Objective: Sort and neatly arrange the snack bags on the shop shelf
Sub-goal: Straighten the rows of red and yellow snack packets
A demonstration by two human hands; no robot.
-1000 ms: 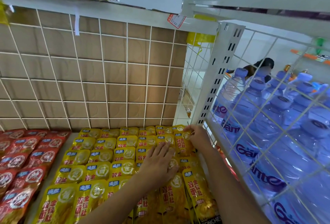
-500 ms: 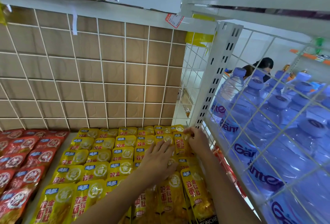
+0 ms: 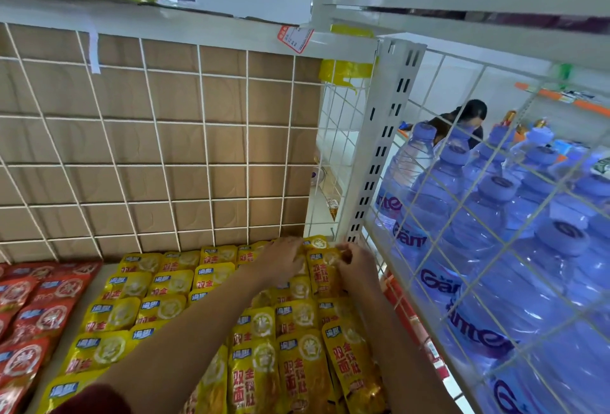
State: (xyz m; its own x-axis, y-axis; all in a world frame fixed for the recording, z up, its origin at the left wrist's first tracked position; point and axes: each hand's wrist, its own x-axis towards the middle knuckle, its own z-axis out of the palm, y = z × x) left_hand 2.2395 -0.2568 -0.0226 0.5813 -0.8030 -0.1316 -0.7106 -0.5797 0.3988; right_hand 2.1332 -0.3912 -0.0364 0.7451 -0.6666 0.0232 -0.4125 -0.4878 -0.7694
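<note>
Head view: yellow snack bags lie in overlapping rows on the shelf, and both hands work at their far corner. The left hand rests with fingers laid flat on the bags beneath it, grasping nothing. The right hand, just beside it, curls its fingertips onto the top edge of the corner bag, apparently pinching it. To do this well, I judge the flat hand should pin the neighbouring row while the pinching hand squares the corner bag with the column running back toward its wrist, clear of the wire mesh on its outer side. Red bags lie well beyond the left forearm.
</note>
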